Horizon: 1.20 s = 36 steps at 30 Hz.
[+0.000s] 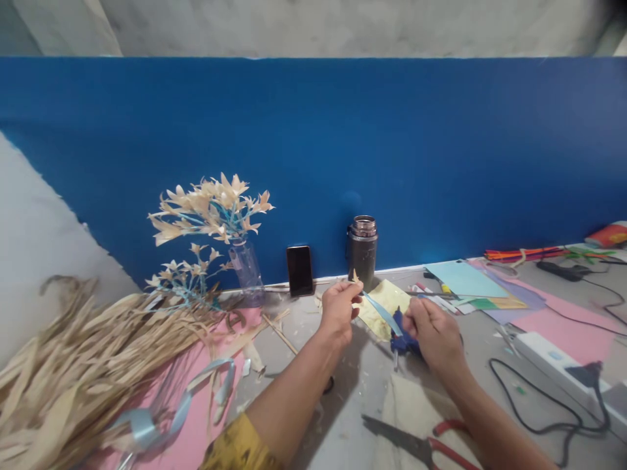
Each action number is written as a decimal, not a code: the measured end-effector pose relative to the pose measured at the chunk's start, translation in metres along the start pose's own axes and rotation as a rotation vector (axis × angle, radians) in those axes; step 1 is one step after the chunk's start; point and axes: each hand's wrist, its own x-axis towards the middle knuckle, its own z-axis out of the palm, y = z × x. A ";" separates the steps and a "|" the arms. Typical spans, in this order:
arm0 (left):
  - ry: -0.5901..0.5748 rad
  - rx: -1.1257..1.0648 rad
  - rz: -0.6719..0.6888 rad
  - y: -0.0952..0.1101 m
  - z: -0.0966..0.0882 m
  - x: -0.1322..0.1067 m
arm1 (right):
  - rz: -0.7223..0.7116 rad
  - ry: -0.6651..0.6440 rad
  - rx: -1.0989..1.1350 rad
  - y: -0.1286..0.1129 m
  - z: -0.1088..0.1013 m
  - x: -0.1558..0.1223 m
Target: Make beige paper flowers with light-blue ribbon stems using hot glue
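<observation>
My left hand (339, 308) is raised over the table, its fingers pinching a small cream husk flower (356, 278) at its base. From that pinch a light blue ribbon strip (382, 312) slants down to the right. Its far end hangs close to my right hand (435, 331), whose fingers are curled closed; what they hold, if anything, I cannot make out. Partly behind the right hand lies a dark blue glue gun (402, 343). Red-handled scissors (416, 447) lie below my right forearm, which covers part of them.
Dried husks (88, 356) and a loose blue ribbon (147, 427) spread over pink paper at left. Finished-looking husk flowers (210, 209) stand in a clear vase (247, 271). A phone (300, 271) and dark flask (363, 248) stand by the wall. A power strip (553, 359) lies right.
</observation>
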 end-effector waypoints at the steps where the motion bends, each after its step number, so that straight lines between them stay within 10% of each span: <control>1: -0.007 0.005 0.002 0.000 0.000 0.000 | 0.020 -0.004 0.035 0.002 0.001 0.001; 9: -0.028 0.034 0.016 -0.008 0.005 -0.005 | 0.076 -0.247 0.098 0.004 0.012 -0.001; 20: 0.025 0.073 -0.010 -0.013 0.005 -0.005 | -0.837 0.076 -0.519 0.021 0.018 -0.013; 30: -0.321 -0.143 -0.042 -0.036 0.012 -0.020 | -0.072 -0.104 0.130 -0.006 0.005 -0.006; 36: -0.249 -0.104 -0.029 -0.036 0.015 -0.026 | 0.010 -0.096 0.161 -0.011 0.005 -0.006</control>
